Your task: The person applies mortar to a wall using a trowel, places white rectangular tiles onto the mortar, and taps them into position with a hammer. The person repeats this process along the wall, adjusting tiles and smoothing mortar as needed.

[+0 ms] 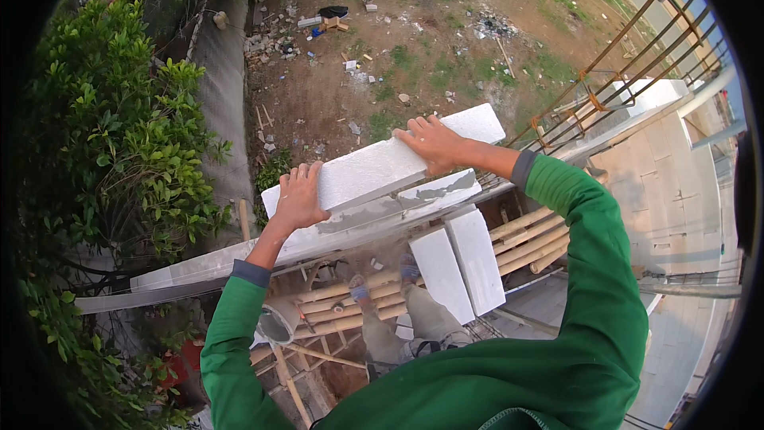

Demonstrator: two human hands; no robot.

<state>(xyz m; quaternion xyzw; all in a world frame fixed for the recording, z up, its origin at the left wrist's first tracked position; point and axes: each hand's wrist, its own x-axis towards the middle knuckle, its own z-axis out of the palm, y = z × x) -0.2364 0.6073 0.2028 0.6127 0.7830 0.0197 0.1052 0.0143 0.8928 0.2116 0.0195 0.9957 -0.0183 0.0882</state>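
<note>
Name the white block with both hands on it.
The long block under the left hand and right hand; the paired blocks beside the legs are untouched.

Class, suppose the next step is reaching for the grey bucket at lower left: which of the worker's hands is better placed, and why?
Probably the left hand: it is on the left part of the white block, nearer the grey bucket. The right hand is farther across.

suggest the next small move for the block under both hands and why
Perhaps test the long white block with light, even pressure before letting go: the left hand and right hand are both on it, it runs along the wall, and rubble-strewn ground lies beyond.
</note>
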